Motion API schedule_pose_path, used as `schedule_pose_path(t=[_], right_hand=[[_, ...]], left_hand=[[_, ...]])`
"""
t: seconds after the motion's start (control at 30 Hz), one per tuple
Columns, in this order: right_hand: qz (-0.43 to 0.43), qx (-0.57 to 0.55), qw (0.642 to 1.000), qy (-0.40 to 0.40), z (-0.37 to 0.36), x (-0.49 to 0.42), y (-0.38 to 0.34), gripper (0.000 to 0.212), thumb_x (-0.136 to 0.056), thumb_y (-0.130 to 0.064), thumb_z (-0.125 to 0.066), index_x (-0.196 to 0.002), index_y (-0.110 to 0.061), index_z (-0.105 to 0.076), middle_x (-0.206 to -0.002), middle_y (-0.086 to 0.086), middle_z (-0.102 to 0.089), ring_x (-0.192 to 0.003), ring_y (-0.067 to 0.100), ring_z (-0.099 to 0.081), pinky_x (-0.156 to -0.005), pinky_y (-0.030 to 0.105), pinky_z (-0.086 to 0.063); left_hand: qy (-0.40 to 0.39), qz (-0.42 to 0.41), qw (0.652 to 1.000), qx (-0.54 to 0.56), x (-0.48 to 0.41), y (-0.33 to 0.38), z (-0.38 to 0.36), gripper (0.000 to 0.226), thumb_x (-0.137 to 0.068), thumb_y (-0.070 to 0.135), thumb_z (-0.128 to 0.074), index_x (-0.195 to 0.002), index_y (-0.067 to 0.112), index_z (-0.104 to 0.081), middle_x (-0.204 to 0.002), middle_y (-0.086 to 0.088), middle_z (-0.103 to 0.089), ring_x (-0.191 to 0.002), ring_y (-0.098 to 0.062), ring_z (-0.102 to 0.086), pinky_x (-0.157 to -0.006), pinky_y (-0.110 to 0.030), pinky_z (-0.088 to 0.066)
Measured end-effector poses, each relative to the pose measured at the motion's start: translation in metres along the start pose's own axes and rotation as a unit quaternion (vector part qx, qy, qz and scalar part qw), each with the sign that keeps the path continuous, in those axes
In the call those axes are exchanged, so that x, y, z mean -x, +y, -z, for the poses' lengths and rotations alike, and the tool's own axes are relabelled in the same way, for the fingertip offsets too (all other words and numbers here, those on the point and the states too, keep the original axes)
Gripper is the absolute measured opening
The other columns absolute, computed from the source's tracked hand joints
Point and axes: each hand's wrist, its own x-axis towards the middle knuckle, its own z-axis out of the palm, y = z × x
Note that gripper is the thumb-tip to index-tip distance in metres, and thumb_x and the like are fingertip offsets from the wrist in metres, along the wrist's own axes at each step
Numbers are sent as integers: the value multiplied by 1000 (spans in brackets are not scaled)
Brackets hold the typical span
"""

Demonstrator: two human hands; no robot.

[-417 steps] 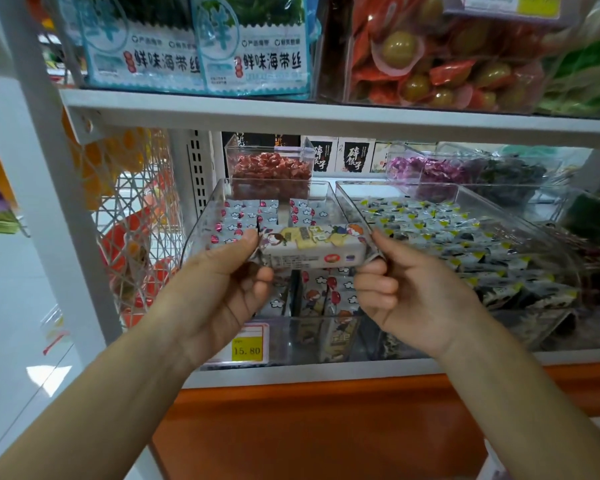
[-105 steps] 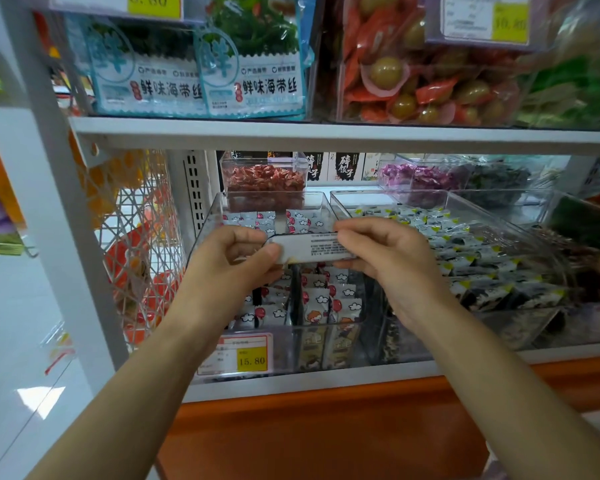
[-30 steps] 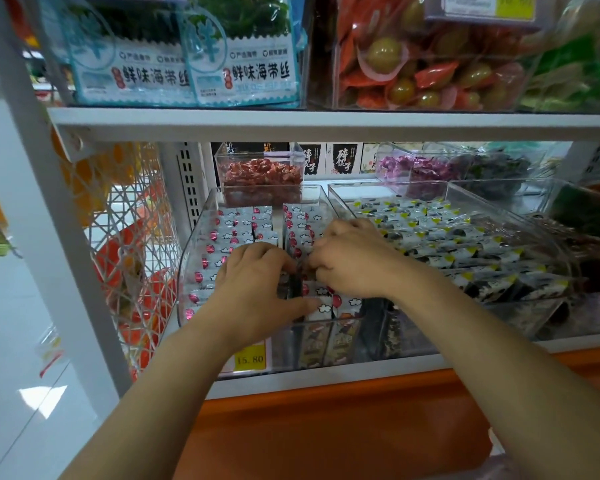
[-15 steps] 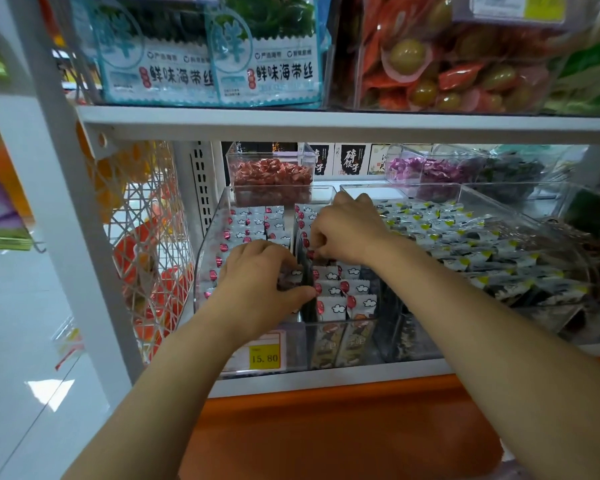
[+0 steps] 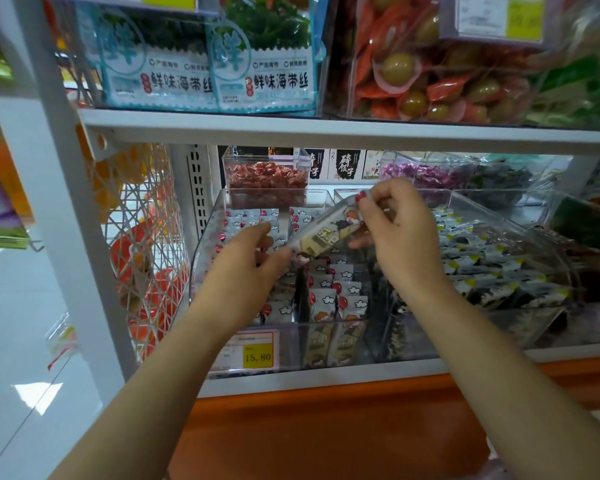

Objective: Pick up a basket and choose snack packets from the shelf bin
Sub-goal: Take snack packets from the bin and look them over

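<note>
Above the clear bin (image 5: 203,271), a snack packet (image 5: 326,233) hangs tilted between two grips. The right hand (image 5: 402,233) pinches its upper end with thumb and forefinger, and the left hand (image 5: 246,268) pinches its lower end, fingers curled. Half a second ago both hands were down among the rows of packets (image 5: 326,299) inside this bin; now they are raised over it with one packet drawn out. Its face shows a cartoon figure and blocky yellow characters too blurred to read. On the bin's front wall a yellow price tag (image 5: 257,356) reads 15.80. Behind the bin stands a small clear box (image 5: 267,180) of red sweets. Right of the bin, a second bin (image 5: 520,233) holds dark packets (image 5: 492,271) with yellow corners. Over the bin, on the upper shelf (image 5: 326,131), pale blue bags (image 5: 201,77) read 鲜味海带丝.
</note>
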Motion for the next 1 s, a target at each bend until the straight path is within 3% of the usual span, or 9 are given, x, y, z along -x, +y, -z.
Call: schedule_pose_path(t=[0.1,0.2,0.27,0.33,0.43,0.57,0.67,0.83,1.0], right_hand=[[-134,-178,975,-12,2,11,-1,8,-95,-7,-49,-88,-4,-50,-89,17,-61,-54,14,-65,-53,28,-57],[-226,-311,923,-29,4,15,1,11,-91,-8,-56,-87,2,-57,-80,13,-64,-58,15,-67,-56,24,-57],[-274,-385,880,-45,6,16,2,12,-81,-11,-64,-81,1,-62,-73,11,-68,-60,16,-68,-54,22,-56],[-304,-426,851,-50,7,18,2,16,-69,-13,-68,-78,0,-65,-69,9,-71,-61,17,-69,-53,21,-55],[-326,-443,834,-42,6,20,4,16,-68,-10,-67,-78,1,-66,-69,10,-71,-61,18,-70,-52,20,-55],[-338,-461,820,-39,5,21,3,8,-80,3,-58,-86,6,-62,-70,13,-71,-62,20,-71,-52,21,-56],[-340,-467,816,-34,6,22,3,11,-81,12,-54,-89,6,-59,-69,15,-71,-63,22,-71,-52,20,-55],[-319,-452,833,-28,7,23,4,15,-82,14,-52,-90,3,-58,-71,15,-71,-64,21,-71,-54,20,-56],[-199,-271,942,-13,6,25,8,18,-87,9,-53,-87,-7,-61,-86,11,-66,-69,17,-72,-64,19,-56]], left_hand=[[-32,46,993,101,4,4,2,30,-95,27,-48,-123,19,-57,-91,0,-65,-65,-4,-58,-49,-11,-46],[-31,105,976,186,5,3,6,21,-94,31,-51,-103,20,-66,-91,-8,-68,-68,-10,-61,-62,-28,-54],[-25,148,957,249,5,3,8,23,-92,34,-53,-97,16,-66,-85,-8,-68,-67,-12,-61,-54,-25,-52],[-25,186,913,362,5,4,9,23,-89,33,-56,-85,11,-64,-74,-5,-64,-61,-9,-61,-49,-18,-49],[-9,213,834,509,5,6,9,22,-82,26,-61,-66,11,-55,-59,-1,-55,-53,-8,-58,-49,-15,-50],[4,235,780,580,3,5,8,9,-78,16,-61,-80,7,-61,-77,-7,-57,-53,-6,-56,-50,-13,-50],[18,248,760,601,3,4,6,7,-86,7,-55,-87,3,-61,-83,-10,-58,-50,-5,-56,-49,-12,-49],[26,242,771,588,4,8,5,12,-90,3,-50,-84,3,-60,-72,-7,-57,-49,-6,-58,-49,-13,-50],[-13,202,820,535,7,9,6,13,-90,16,-55,-81,9,-60,-79,-8,-58,-62,-11,-63,-59,-18,-54]])
